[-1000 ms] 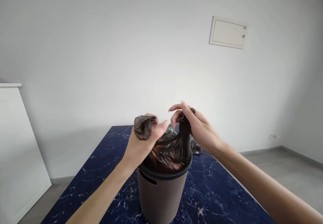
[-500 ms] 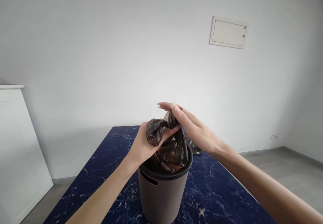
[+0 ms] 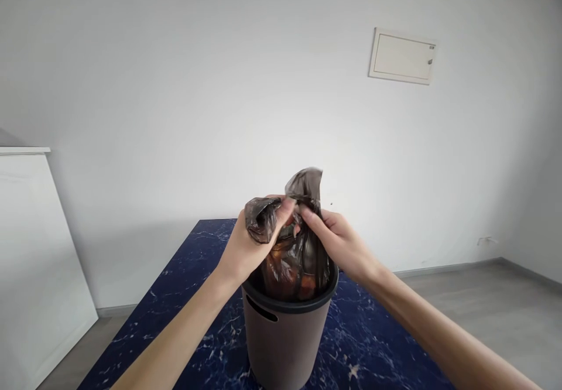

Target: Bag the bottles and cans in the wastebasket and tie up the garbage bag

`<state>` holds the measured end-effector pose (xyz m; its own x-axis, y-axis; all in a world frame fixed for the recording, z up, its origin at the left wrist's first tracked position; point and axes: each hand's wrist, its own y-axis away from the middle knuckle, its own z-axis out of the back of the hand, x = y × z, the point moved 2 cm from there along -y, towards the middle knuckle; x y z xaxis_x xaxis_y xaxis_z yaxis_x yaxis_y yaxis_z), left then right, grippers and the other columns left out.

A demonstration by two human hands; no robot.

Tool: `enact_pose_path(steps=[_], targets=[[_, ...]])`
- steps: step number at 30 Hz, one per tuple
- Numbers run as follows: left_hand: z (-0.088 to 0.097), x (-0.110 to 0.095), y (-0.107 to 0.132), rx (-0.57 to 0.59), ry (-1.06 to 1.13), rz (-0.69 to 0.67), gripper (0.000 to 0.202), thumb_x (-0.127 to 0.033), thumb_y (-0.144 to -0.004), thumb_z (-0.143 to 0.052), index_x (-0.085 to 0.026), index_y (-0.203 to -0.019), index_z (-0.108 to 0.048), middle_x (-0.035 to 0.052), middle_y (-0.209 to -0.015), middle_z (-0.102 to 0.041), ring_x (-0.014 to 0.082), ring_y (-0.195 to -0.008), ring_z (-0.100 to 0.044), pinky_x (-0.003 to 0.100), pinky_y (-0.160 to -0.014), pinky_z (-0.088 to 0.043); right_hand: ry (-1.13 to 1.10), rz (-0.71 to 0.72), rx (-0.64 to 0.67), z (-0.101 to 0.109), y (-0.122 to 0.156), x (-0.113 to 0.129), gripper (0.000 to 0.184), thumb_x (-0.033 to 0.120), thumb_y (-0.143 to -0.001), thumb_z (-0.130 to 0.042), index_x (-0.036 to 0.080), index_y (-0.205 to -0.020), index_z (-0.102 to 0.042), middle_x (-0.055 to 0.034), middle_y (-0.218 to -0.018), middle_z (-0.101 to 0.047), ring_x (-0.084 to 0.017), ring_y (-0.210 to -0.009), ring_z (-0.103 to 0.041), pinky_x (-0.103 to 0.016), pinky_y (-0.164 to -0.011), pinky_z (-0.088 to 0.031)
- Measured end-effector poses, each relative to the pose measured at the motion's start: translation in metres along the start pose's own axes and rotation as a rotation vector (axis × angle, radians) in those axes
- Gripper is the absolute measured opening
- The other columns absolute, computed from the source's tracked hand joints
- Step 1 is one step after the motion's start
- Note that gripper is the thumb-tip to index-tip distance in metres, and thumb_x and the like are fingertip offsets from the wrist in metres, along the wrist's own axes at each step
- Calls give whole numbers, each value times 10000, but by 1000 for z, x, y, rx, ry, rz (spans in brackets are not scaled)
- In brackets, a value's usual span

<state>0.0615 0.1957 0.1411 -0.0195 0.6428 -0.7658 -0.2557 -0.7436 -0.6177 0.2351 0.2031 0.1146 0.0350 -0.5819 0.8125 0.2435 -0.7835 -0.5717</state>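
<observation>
A thin black, see-through garbage bag bulges up out of a grey-brown trash can with a dark rim. Orange-brown contents show dimly through the plastic; I cannot make out what they are. My left hand is closed around one bunched end of the bag, which puffs out over the thumb side. On the other side, my right hand pinches the second end, whose loose tip stands up above the fingers. Both thumbs come close together over the can's mouth. Some fingertips are hidden behind the plastic.
The can stands on a dark blue marble-patterned table. A white cabinet is at the left, and a pale wall behind carries a small panel door. Grey floor shows at the right.
My right hand has gone from fingers stretched over the bag's neck to a lower pinch on its right end. That end's tip now sticks up. The left hand keeps its hold.
</observation>
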Motion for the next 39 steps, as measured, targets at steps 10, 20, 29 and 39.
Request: enact_pose_path(steps=[10, 20, 29, 39], targets=[[15, 1, 11, -10, 83, -21, 449, -574, -1148, -452, -245, -862, -559, -52, -687, -370, 146, -637, -434, 317, -694, -409, -492, 38, -107, -17, -5, 6, 436, 606, -986, -739, 240, -774, -633, 46, -674, -471, -156, -690, -525, -341, -864, -545], [27, -23, 23, 163, -363, -264, 315, -391, -1152, -496, -238, -891, -582, 55, -1154, -608, 186, -942, -585, 319, -872, -485, 109, -9, -91, -23, -6, 6, 330, 484, -1111, -485, 235, -905, -550, 55, -741, -414, -136, -679, -365, -291, -624, -335], [22, -32, 25, 276, -325, -171, 338, -356, -1150, -453, -257, -852, -578, 16, -828, -660, 195, -761, -601, 353, -752, -502, -96, -234, 39, -20, -5, 5, 353, 584, -1022, -536, 252, -912, -493, 105, -653, -293, -110, -552, -219, -275, -502, -201], [17, -50, 4, 500, -687, -325, 86, -200, -983, -637, -281, -973, -662, 68, -1545, -523, 341, -1456, -439, 523, -1099, -572, 161, -35, 472, -15, 5, 26, 191, 276, -842, -767, 255, -972, -630, 23, -837, -604, -177, -760, -537, -327, -670, -484]])
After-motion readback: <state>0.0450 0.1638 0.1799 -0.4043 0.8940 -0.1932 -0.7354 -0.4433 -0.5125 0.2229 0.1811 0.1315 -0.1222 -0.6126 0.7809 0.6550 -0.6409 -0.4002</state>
